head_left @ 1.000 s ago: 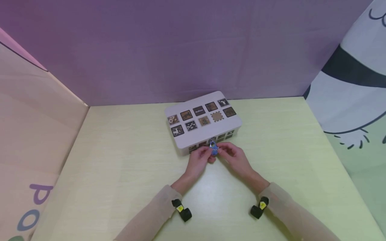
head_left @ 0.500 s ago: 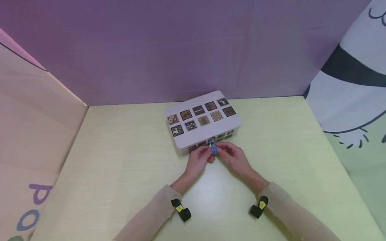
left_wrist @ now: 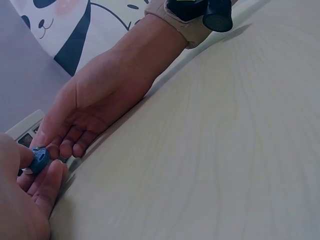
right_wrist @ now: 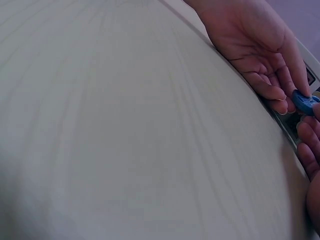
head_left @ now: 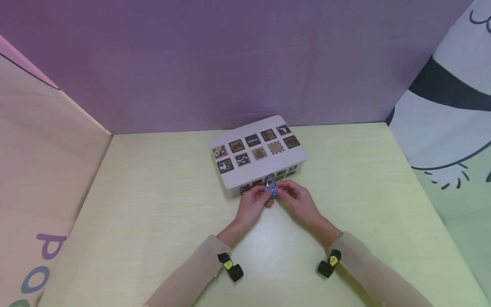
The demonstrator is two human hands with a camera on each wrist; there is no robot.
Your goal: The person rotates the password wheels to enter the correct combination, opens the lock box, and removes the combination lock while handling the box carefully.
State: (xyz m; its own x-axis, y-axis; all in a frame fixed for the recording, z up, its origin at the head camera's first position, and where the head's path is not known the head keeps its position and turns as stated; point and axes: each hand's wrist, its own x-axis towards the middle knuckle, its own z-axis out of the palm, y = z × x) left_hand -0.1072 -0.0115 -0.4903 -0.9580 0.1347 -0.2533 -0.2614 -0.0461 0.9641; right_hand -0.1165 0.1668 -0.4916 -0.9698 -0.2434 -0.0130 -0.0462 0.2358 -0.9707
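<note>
Padlock point(head_left: 272, 191), small and blue, held between both hands just in front of the near side of a white box point(head_left: 245, 175), its silver shackle point(head_left: 267, 183) uppermost. Whether the shackle passes through a fastening on the box cannot be told at this size. The left hand point(head_left: 251, 205) has its grip closed to a pinch, the thumb lying on the padlock's body and fingers behind it. The right hand point(head_left: 303, 207) meets the opposite edge, its grip likewise narrowed to a pinch on the padlock; in the left wrist view its remaining fingers curl loosely toward the palm. The box rests at a slant on the pale table point(head_left: 161, 192), near its far edge, with square pictures printed on the lid and on the near side. Beige sleeves point(head_left: 195, 273) cover the forearms, and a black device with a yellow mark sits at each wrist. Beyond the table stands a purple backdrop point(head_left: 215, 64); to the right hangs a panel point(head_left: 449, 136) bearing a black-and-white drawing.
</note>
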